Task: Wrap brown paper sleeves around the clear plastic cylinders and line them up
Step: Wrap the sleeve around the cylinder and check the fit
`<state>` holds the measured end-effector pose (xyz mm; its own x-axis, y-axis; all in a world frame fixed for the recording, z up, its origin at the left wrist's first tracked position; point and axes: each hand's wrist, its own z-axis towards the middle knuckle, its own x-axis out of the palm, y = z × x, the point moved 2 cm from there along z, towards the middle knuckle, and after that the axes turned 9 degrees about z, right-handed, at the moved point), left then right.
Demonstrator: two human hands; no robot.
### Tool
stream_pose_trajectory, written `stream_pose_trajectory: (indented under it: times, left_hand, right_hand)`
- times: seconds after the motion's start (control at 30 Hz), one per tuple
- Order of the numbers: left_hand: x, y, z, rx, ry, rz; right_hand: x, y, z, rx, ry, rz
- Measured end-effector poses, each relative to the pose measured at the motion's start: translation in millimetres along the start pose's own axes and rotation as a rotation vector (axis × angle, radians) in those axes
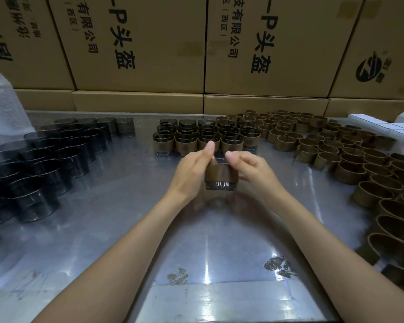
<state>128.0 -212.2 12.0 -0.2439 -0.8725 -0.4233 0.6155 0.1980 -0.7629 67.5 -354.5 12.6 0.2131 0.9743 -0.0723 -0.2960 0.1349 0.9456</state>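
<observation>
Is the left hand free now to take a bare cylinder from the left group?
Probably not yet: the left hand and right hand both hold the sleeved cylinder. The table path to the bare cylinders looks open.

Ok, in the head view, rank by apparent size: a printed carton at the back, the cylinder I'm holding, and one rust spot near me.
1. Printed carton
2. Held cylinder
3. Rust spot, though nearness enlarges it.

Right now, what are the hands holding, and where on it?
Both hands, left and right, hold one sleeved cylinder by its opposite sides, thumbs raised above its top rim.
</observation>
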Motion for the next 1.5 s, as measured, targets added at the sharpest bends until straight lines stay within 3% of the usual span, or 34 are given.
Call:
stream_pose_trajectory:
  times: [0.17,0.27,0.37,0.47,0.6,0.73,0.87,1.13,1.5]
  left_hand:
    - [6,2,-6,0.174,0.035,0.385]
    - [8,8,-5,0.173,0.078,0.391]
    - [1,17,-1,0.141,0.005,0.372]
    - [-12,28,5,0.021,-0.154,0.323]
    - [-31,48,13,-0.302,-0.411,0.146]
    - [-46,67,16,-0.474,-0.556,0.049]
    - [-51,78,26,-0.505,-0.542,0.031]
    - [-51,88,45,-0.519,-0.348,0.097]
    - [-51,92,48,-0.509,-0.368,0.101]
  right_hand:
    - [-10,-7,1,-0.17,-0.018,-0.524]
    - [-19,-13,3,-0.17,-0.063,-0.651]
    - [-32,-19,8,-0.133,-0.162,-0.662]
    - [-46,-28,12,-0.041,-0.321,-0.619]
    - [-62,-39,21,0.134,-0.548,-0.456]
    - [-66,-46,35,0.261,-0.584,-0.659]
    - [-64,-49,47,0.322,-0.628,-0.817]
    - [-63,-51,65,0.367,-0.629,-1.067]
    - [-61,-53,70,0.363,-0.575,-1.202]
